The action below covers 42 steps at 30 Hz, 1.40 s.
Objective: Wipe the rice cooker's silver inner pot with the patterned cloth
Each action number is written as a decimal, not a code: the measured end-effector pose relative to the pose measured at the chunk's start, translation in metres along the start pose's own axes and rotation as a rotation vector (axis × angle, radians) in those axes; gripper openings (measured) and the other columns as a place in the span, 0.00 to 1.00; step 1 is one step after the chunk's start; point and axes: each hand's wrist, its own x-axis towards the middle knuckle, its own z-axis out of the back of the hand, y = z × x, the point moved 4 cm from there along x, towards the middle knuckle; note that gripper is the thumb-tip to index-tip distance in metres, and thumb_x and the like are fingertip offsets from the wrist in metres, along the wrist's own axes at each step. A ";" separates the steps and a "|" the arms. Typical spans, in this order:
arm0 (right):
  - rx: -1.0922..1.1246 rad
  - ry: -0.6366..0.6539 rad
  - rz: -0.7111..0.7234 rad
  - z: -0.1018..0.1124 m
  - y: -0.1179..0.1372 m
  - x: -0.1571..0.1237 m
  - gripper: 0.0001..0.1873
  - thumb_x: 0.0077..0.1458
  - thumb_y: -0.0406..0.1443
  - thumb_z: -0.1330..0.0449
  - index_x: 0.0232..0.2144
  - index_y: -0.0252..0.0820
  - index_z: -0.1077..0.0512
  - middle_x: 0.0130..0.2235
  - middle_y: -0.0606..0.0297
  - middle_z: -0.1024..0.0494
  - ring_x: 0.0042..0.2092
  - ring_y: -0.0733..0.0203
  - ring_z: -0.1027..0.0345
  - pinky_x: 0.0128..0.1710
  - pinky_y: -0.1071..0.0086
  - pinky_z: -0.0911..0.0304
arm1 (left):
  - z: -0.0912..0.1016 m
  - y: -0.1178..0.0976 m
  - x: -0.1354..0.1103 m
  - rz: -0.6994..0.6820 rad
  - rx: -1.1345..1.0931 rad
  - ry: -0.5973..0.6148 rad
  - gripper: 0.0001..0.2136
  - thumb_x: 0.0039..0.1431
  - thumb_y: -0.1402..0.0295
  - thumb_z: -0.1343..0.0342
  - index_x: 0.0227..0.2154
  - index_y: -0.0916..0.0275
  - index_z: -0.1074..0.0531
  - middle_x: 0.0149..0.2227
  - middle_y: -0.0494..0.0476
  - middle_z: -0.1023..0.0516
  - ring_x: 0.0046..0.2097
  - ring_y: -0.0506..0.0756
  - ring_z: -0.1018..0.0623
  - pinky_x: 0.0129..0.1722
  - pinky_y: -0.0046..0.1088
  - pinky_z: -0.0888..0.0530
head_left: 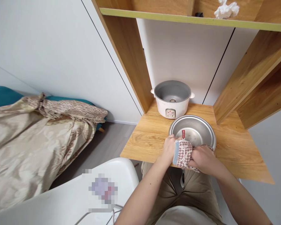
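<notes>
A metal inner pot [196,128] lies tilted toward me on the wooden desk [150,134], its open mouth facing me. My left hand [170,148] grips the pot's near left rim, fingers curled. My right hand [202,157] is closed on a brown-and-white patterned cloth [184,153] with a blue edge and a red tag, pressed against the pot's near rim between both hands. Behind the pot stands a white rice cooker body [172,98], open and without its pot.
Wooden shelf walls [131,56] flank the desk left and right, with a crumpled white tissue [226,10] on the shelf above. A bed with a beige cover [37,131] lies at the left. A white chair [84,193] stands at the lower left.
</notes>
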 end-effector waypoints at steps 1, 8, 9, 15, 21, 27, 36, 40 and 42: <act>0.006 -0.004 0.007 -0.001 0.000 0.000 0.22 0.57 0.51 0.47 0.27 0.42 0.25 0.29 0.60 0.21 0.29 0.60 0.30 0.28 0.67 0.52 | -0.001 0.000 0.000 -0.006 0.005 -0.002 0.08 0.58 0.68 0.51 0.27 0.61 0.28 0.16 0.51 0.29 0.20 0.52 0.34 0.29 0.30 0.38; 0.087 0.046 0.105 0.000 -0.016 -0.001 0.19 0.56 0.49 0.44 0.26 0.41 0.25 0.27 0.64 0.23 0.27 0.64 0.35 0.26 0.69 0.56 | -0.002 -0.004 -0.004 -0.119 0.027 -0.065 0.07 0.54 0.66 0.48 0.24 0.61 0.31 0.20 0.52 0.27 0.22 0.52 0.32 0.31 0.32 0.38; 0.090 0.042 0.112 0.001 -0.018 -0.001 0.19 0.56 0.49 0.44 0.26 0.41 0.25 0.27 0.64 0.23 0.26 0.64 0.36 0.26 0.69 0.56 | -0.001 -0.004 -0.004 -0.128 0.017 -0.071 0.06 0.53 0.65 0.47 0.25 0.61 0.31 0.20 0.52 0.27 0.23 0.52 0.31 0.32 0.32 0.38; 0.051 0.060 0.074 0.002 -0.015 0.000 0.21 0.55 0.51 0.44 0.26 0.41 0.25 0.27 0.63 0.23 0.27 0.62 0.33 0.26 0.69 0.55 | -0.002 -0.005 -0.004 -0.106 0.008 -0.044 0.07 0.55 0.66 0.48 0.25 0.62 0.30 0.20 0.52 0.26 0.23 0.51 0.30 0.32 0.31 0.37; 0.025 0.026 -0.017 -0.001 0.000 0.000 0.23 0.58 0.52 0.48 0.28 0.40 0.25 0.31 0.57 0.20 0.32 0.58 0.28 0.29 0.68 0.50 | -0.006 0.000 0.001 -0.024 0.005 -0.025 0.09 0.59 0.69 0.52 0.28 0.61 0.27 0.17 0.50 0.29 0.20 0.51 0.35 0.30 0.30 0.37; 0.053 0.038 0.048 0.000 -0.008 -0.003 0.22 0.59 0.51 0.49 0.28 0.42 0.24 0.31 0.59 0.20 0.32 0.59 0.29 0.29 0.68 0.51 | -0.003 -0.002 -0.001 -0.100 0.000 -0.027 0.08 0.56 0.65 0.50 0.26 0.61 0.29 0.18 0.51 0.28 0.21 0.51 0.32 0.32 0.32 0.37; 0.008 0.030 0.026 0.004 -0.010 -0.004 0.25 0.58 0.54 0.49 0.28 0.42 0.24 0.30 0.58 0.20 0.31 0.58 0.28 0.28 0.68 0.50 | 0.001 -0.006 -0.002 -0.077 -0.001 -0.050 0.08 0.54 0.65 0.49 0.26 0.61 0.29 0.19 0.53 0.27 0.22 0.52 0.32 0.31 0.32 0.37; -0.011 0.052 -0.020 -0.001 -0.004 -0.001 0.26 0.57 0.54 0.49 0.28 0.41 0.24 0.30 0.56 0.20 0.31 0.57 0.28 0.29 0.69 0.49 | -0.008 0.001 0.000 -0.013 0.000 -0.059 0.12 0.59 0.65 0.54 0.26 0.61 0.28 0.17 0.53 0.30 0.22 0.53 0.34 0.28 0.30 0.38; -0.010 0.051 -0.034 -0.002 -0.003 0.000 0.25 0.57 0.53 0.48 0.27 0.41 0.24 0.30 0.56 0.20 0.31 0.57 0.28 0.29 0.69 0.49 | -0.011 0.003 0.000 -0.017 -0.001 -0.051 0.12 0.60 0.65 0.54 0.26 0.60 0.27 0.17 0.52 0.31 0.23 0.53 0.35 0.28 0.30 0.39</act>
